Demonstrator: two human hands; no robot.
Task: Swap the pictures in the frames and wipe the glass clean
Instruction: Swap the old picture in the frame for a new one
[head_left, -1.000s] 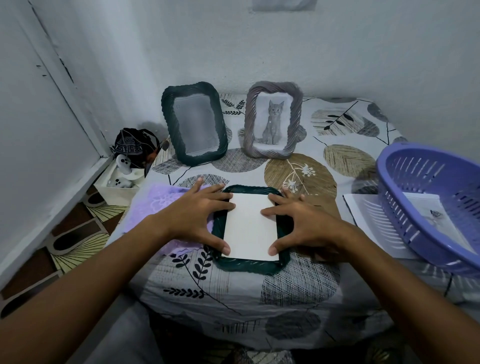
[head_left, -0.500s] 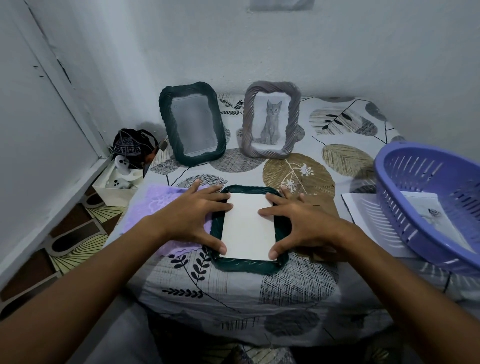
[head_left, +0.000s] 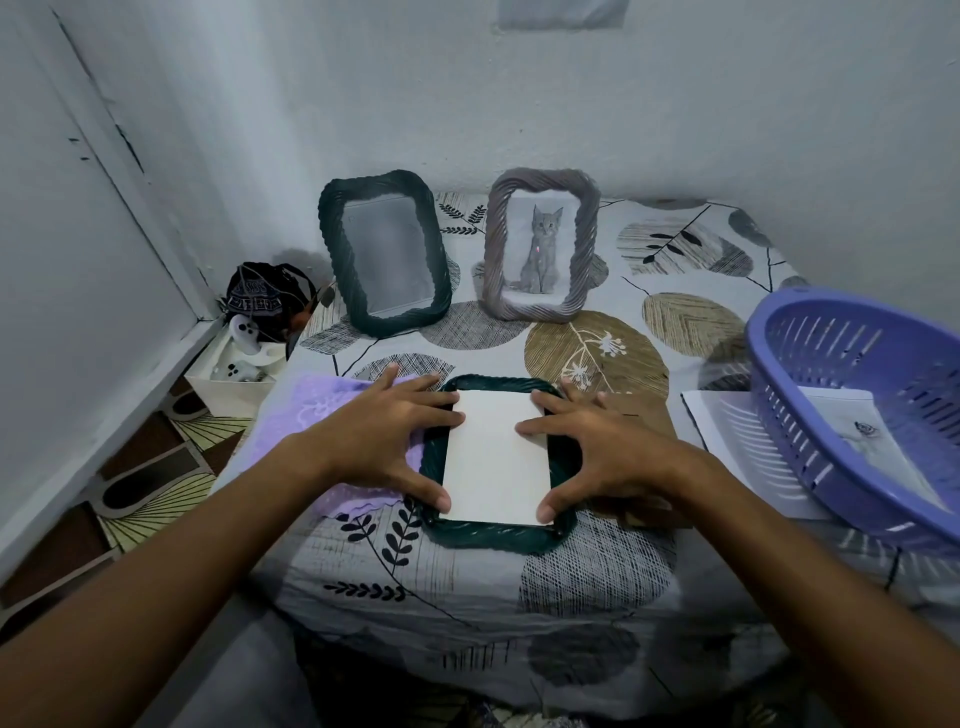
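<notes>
Corner of white-painted walls, patterned floor tiles at lower left; table (head_left: 597, 571) draped in a leaf-print cloth. Foreground: dark green frame (head_left: 493, 535) lying face down, white sheet (head_left: 496, 457) set in its back; left hand (head_left: 384, 441) and right hand (head_left: 602, 452) spread, fingertips and thumbs pressing the sheet's side edges. Lilac cloth (head_left: 311, 410) under the left hand, touching the frame. Rear: second dark green frame (head_left: 384, 254) standing upright, glass blank; grey frame (head_left: 540, 244) beside it, cat picture inside. Right edge: purple basket (head_left: 852, 415) holding paper, resting on a further sheet. Off the table's left side: white box (head_left: 228, 379) with controllers, dark bag (head_left: 265, 296) behind it.
</notes>
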